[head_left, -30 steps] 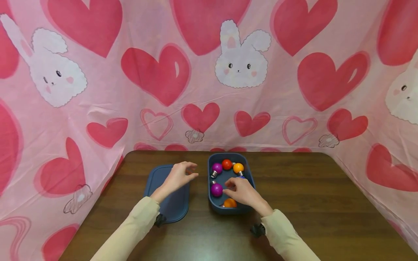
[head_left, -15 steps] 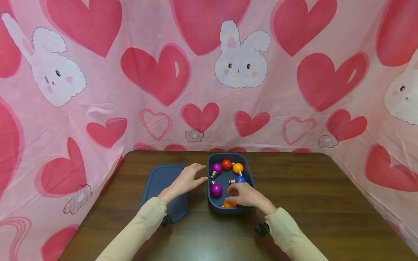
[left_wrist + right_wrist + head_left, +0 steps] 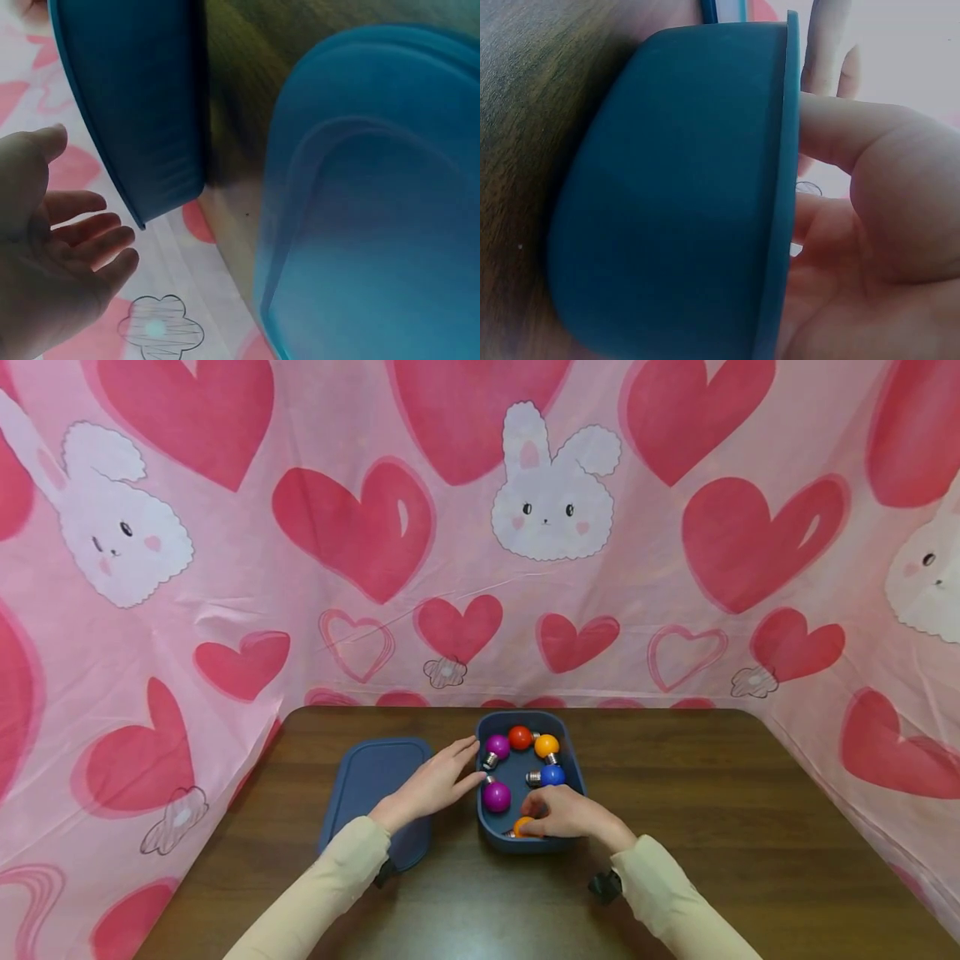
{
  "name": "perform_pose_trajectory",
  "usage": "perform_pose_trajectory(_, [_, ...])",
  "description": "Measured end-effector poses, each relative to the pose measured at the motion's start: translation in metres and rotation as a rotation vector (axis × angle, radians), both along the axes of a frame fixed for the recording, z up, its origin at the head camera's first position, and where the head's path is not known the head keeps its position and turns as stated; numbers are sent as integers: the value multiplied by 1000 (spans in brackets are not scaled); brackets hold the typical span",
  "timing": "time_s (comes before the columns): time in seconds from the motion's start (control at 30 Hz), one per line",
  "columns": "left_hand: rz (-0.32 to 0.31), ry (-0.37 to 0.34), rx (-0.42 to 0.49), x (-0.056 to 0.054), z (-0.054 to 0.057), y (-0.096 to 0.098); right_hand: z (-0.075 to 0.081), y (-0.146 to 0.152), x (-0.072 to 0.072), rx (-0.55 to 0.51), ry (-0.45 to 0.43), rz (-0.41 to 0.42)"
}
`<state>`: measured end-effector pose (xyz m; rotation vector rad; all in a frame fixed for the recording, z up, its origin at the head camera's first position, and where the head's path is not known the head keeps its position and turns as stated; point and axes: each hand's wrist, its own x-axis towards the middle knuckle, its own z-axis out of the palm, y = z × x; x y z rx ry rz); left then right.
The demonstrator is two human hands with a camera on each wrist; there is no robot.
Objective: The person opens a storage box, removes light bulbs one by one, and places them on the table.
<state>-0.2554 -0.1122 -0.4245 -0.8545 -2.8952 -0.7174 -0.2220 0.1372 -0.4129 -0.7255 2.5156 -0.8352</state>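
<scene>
A dark blue plastic box (image 3: 487,837) holds several coloured light bulbs with metal screw bases. My right hand (image 3: 573,814) reaches over its near right rim. Thumb and fingers curl at the orange light bulb (image 3: 522,827) in the near end, the thumb across it; the fingertips are partly hidden behind the box wall in the right wrist view. At the left wall is my left hand (image 3: 435,781), fingers extended and slightly spread, holding nothing. Inside lie two purple bulbs, one nearer (image 3: 496,797) and one farther (image 3: 497,747), a blue bulb (image 3: 552,775), a red bulb (image 3: 520,737) and a yellow-orange bulb (image 3: 547,746).
A flat dark blue lid (image 3: 378,768) lies on the brown wooden table (image 3: 697,827) left of the box, partly under my left forearm. A pink cloth with hearts and rabbits (image 3: 555,602) hangs around the table's back and sides.
My left hand has moved right to the box's left wall. My right hand has shifted toward the near end, uncovering the blue bulb and closing on the orange light bulb.
</scene>
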Motion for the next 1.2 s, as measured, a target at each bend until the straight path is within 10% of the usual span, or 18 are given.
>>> perform_pose_trajectory(1.2, [-83,180,-166,-2,-9,-2,3,10,-4,-52,1,-108])
